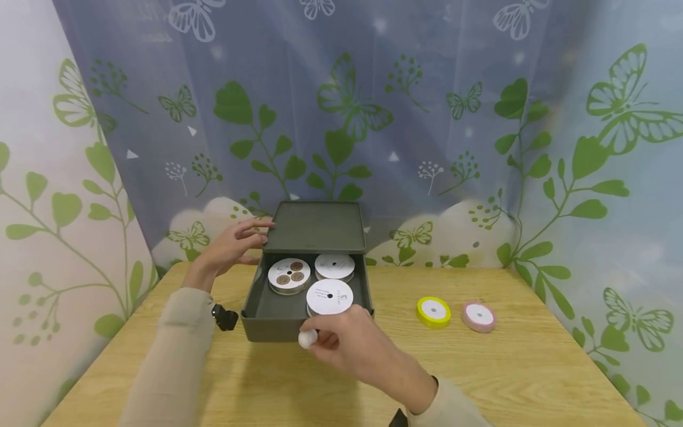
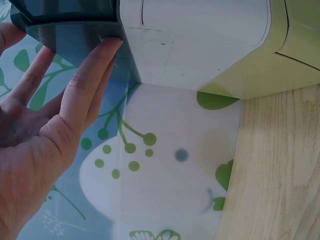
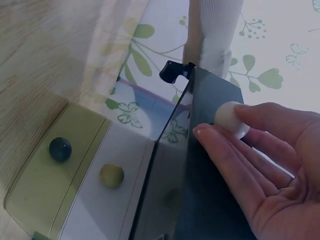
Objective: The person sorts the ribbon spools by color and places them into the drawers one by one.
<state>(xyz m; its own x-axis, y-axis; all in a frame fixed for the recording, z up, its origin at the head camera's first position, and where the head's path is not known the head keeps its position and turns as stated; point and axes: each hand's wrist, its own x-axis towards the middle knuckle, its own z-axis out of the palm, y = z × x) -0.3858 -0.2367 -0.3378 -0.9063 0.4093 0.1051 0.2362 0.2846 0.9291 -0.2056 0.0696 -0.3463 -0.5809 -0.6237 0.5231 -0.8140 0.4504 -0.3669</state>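
A dark grey-green drawer point(image 1: 274, 329) stands pulled out, with its flat top point(image 1: 316, 225) behind it. Inside lie three white-labelled spools: one with brown circles point(image 1: 289, 274), one at the back right point(image 1: 334, 265) and one at the front point(image 1: 329, 296). My right hand point(image 1: 363, 347) pinches the round white knob point(image 1: 308, 338) on the drawer's front between thumb and fingers; the right wrist view also shows this knob point(image 3: 231, 120). My left hand point(image 1: 226, 246) touches the left side of the dark top section, fingers extended, as the left wrist view shows point(image 2: 47, 135).
On the wooden table point(image 1: 533, 367) to the right lie a yellow spool point(image 1: 433, 312) and a pink spool point(image 1: 478, 316). Beneath the dark drawer are a white one with a yellowish knob point(image 3: 111, 175) and a green one with a dark blue knob point(image 3: 60, 149). A patterned curtain point(image 1: 427, 148) hangs behind.
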